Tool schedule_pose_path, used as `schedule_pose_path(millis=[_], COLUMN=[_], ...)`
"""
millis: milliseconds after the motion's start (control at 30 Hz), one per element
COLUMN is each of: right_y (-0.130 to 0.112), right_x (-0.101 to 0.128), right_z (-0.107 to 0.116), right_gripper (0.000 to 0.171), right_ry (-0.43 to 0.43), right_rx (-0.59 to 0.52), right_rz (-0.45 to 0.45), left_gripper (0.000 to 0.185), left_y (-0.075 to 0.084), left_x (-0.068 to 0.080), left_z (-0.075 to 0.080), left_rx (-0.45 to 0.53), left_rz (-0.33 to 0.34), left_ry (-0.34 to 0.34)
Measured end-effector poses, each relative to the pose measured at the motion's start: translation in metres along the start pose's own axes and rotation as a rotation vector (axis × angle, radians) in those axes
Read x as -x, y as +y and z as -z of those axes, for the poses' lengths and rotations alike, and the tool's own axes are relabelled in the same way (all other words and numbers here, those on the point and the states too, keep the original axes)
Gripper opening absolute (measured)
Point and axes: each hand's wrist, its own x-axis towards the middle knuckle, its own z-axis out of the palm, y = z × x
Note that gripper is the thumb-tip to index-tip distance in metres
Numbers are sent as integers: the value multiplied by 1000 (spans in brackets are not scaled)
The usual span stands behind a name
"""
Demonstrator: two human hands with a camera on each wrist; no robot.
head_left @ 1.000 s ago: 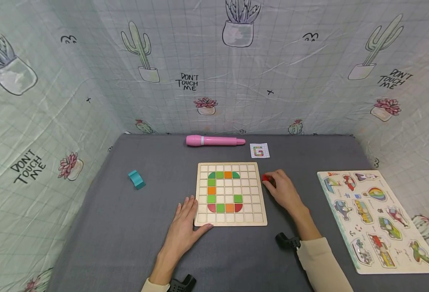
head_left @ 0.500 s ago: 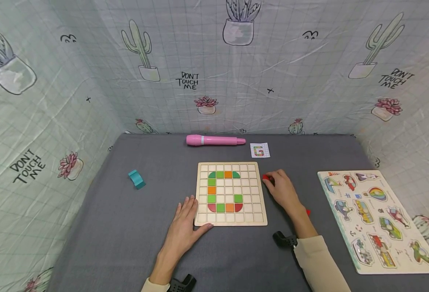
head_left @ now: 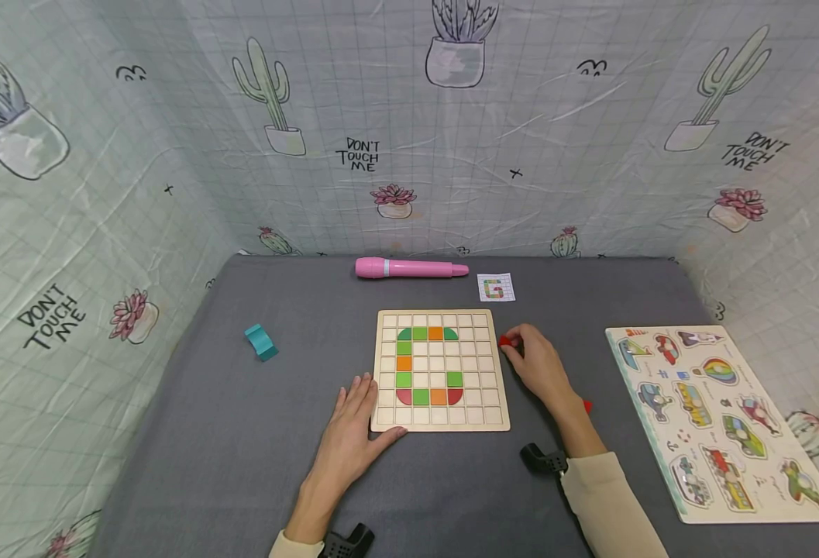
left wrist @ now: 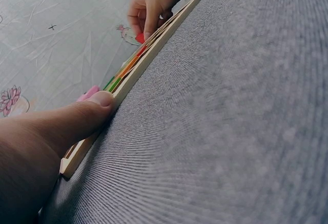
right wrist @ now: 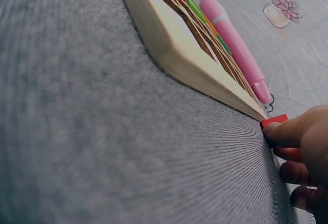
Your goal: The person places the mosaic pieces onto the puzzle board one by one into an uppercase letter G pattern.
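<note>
A wooden grid board (head_left: 479,418) lies mid-table, with green, orange and red tiles set in part of its squares. At its lower left corner rests my left hand (head_left: 346,434), fingers along the left edge and thumb on the near edge; that thumb (left wrist: 102,99) shows on the rim in the left wrist view. Just beyond the board's right edge, my right hand (head_left: 538,363) pinches a small red tile (right wrist: 275,120) between thumb and fingers. The tile's full shape is hidden by the fingertips. Another red piece (head_left: 587,406) peeks out beside my right forearm.
A pink marker (head_left: 416,269) and a small pattern card (head_left: 496,287) lie behind the board. Off to the left is a teal block (head_left: 261,342). A picture puzzle board (head_left: 667,442) lies at the right. Patterned fabric walls surround the grey table.
My right wrist and forearm have shifted slightly left, uncovering more of the red piece beside the forearm. The left hand and the tiles on the board stay as they were.
</note>
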Motion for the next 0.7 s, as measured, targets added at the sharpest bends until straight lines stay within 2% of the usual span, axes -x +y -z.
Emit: schedule_pose_path(millis=[333, 700], right_y=[-7, -27], right_x=[3, 4], right_z=[1, 3], right_gripper=[17, 19], right_ry=[11, -9], right_rx=[-25, -58], right_rz=[7, 55], left_gripper=[93, 91], left_y=[0, 0], left_x=[1, 0], left_z=[0, 0], left_rx=[-7, -5], left_rz=[-4, 1], left_ry=[15, 1])
